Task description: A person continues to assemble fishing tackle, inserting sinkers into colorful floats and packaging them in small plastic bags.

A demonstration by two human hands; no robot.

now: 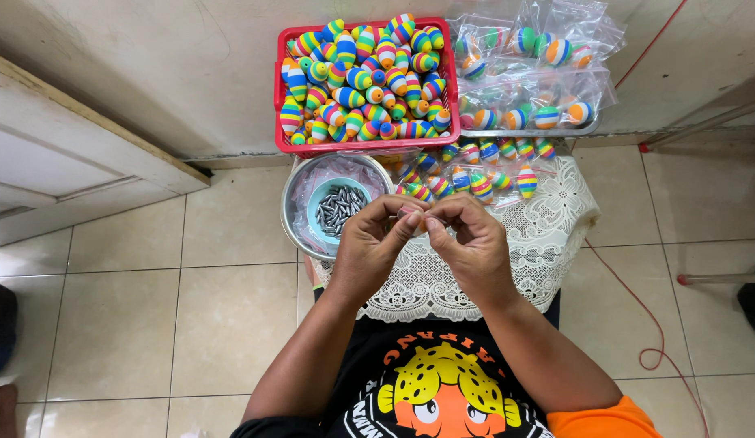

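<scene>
Both hands are meeting at the centre, the left hand (369, 243) and right hand (468, 242) each closing a fingertip grip on one small piece (413, 216), mostly hidden. At 12 o'clock a red basket (361, 147) is holding striped floats (361, 77); at 10 o'clock a bowl (316, 203) is holding grey weights (342, 208).

Small item pinched between left hand (376, 239) and right hand (466, 243): fingertips cover nearly all of it, so I cannot tell its kind or colour. Steel bowl (294, 212) partly behind the left hand; the grey pieces in the blue cup (319, 195) are too small for me to identify. Clear bags (531, 73) cut off at the top edge, contents blurred by glare. Lace cloth (556, 219) hides the bench beneath. Dark shape (0, 324) cropped at the left edge, unidentifiable.
</scene>
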